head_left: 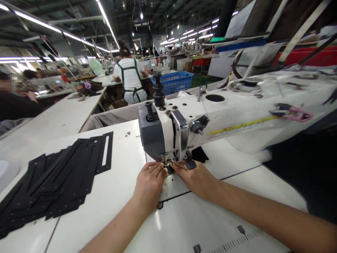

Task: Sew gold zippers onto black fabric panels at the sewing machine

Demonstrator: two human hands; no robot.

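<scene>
My left hand (150,182) and my right hand (197,178) meet under the head of a white and grey sewing machine (154,131). The fingers of both hands are closed, with their tips pressed down close to the needle area. A small black piece (170,169) shows between the fingertips, partly hidden by them and by the machine's foot. Behind the machine head, black material (200,154) lies on the white table (121,207); whether it joins the piece at my fingers cannot be seen. The right hand's fingers are partly behind a dark lever plate (191,164).
To the left lies a spread pile of black strips with slots and small holes (65,175). Pink-handled snips (296,113) and a yellow tape (242,125) are on the machine arm. A blue crate (175,82) and a co-worker in a green apron (131,79) are beyond.
</scene>
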